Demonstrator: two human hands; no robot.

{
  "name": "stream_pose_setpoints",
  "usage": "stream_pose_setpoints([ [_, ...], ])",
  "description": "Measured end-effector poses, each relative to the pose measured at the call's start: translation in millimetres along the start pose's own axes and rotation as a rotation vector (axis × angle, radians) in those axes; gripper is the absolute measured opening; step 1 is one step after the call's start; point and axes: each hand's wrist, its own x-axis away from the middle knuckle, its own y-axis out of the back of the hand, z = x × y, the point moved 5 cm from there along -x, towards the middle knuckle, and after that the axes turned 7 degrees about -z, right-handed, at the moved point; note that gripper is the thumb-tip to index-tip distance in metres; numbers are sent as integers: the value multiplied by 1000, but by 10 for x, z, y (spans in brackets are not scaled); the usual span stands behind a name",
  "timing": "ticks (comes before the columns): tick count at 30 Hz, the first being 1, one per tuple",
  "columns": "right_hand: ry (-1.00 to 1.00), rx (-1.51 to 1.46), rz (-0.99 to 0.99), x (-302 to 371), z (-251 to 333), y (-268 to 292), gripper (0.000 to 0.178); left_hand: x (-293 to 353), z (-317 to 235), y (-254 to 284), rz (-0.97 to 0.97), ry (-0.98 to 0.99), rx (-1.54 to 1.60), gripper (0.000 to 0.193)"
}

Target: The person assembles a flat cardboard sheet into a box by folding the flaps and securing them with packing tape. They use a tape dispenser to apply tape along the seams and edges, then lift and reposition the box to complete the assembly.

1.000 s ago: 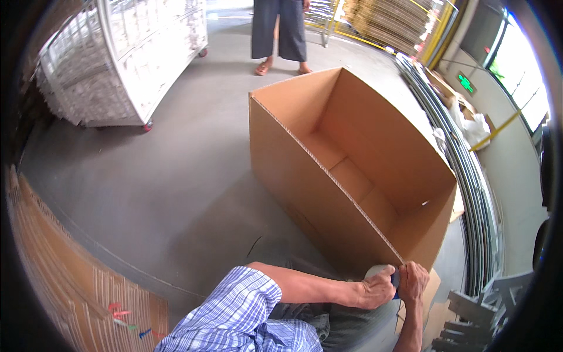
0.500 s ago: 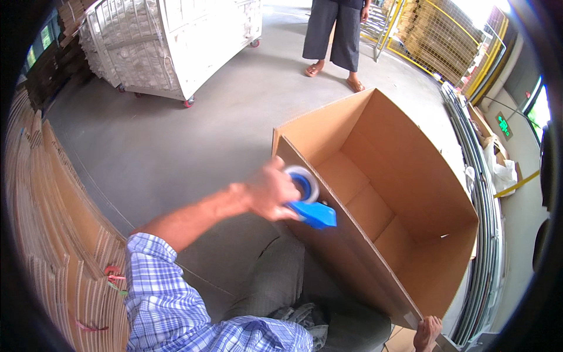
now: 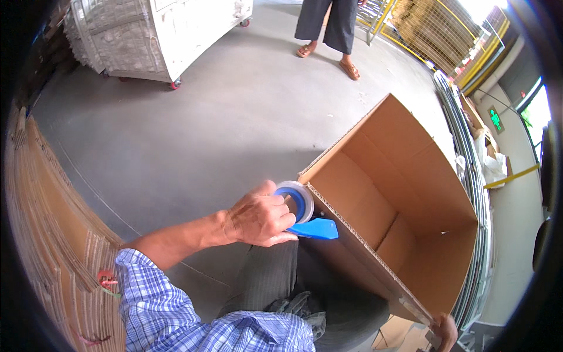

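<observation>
My left hand [image 3: 262, 217] is closed on a blue tape dispenser [image 3: 316, 229], whose roll of tape [image 3: 296, 201] stands up beside my fingers. The dispenser is next to the left side of a large brown cardboard box [image 3: 431, 158]; I cannot tell whether it touches the board. The box's open side faces up, showing bare inner walls and a seam across its bottom. At the box's near right corner, my right hand [image 3: 447, 333] grips the edge at the lower rim of the view, with its fingers partly hidden.
Stacked flat cardboard [image 3: 64, 246] lines the left side. A white wheeled cart [image 3: 196, 35] stands at the far left. Another person [image 3: 328, 29] in dark trousers and sandals stands beyond the box. Long metal strips [image 3: 463, 146] run along the right wall, near a yellow-framed mesh fence [image 3: 437, 32].
The box has tilted and turned, its far left corner shifting right and down. My left hand with the tape dispenser has lowered slightly, and my right hand has moved a little right and down.
</observation>
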Motion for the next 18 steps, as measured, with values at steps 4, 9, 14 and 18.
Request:
stream_pose_setpoints([
  [4, 502, -176, -244, -1069, 2084, 384, 40, -45, -30, 19, -12, 50, -22, 35],
  [9, 1164, -452, -299, -1997, 5136, 517, 41, -70, -83, 40, -16, 120, -85, 32],
  [14, 1062, 7, -98, -2304, 5909, 228, 45, -21, 69, -1, -84, 229, -103, 34],
  [18, 1191, -228, -164, -2165, 5618, 243, 36, 19, 101, -94, -69, 226, 0, 35],
])
